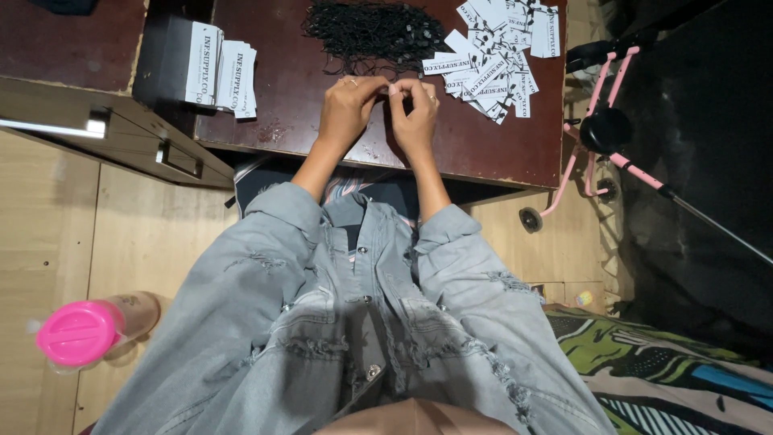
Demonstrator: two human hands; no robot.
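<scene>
Both hands meet at the near middle of the dark reddish-brown wooden tabletop [290, 97]. The left hand [348, 109] and the right hand [415, 113] are pinched narrow, fingertips touching each other around something small and pale; what it is, whether a tag or a string end, is too small to tell.

At 12 o'clock from the hands lies a tangled heap of thin black strings [374, 34], just beyond the fingertips. At 1 to 2 o'clock is a loose scatter of white printed paper tags [491, 56], overlapping and unsorted. At 10 o'clock, well apart, a neat stack of the same white tags [225, 74] leans against a dark box [165, 56].

Judging by this layout, the work looks partly done: one tidy stack stands against a large loose scatter and a full heap of strings, so much appears left.

Off the tabletop, a pink-lidded bottle [84, 330] sits at 8 o'clock and a pink metal frame with wheels [596, 129] at 3 o'clock.
</scene>
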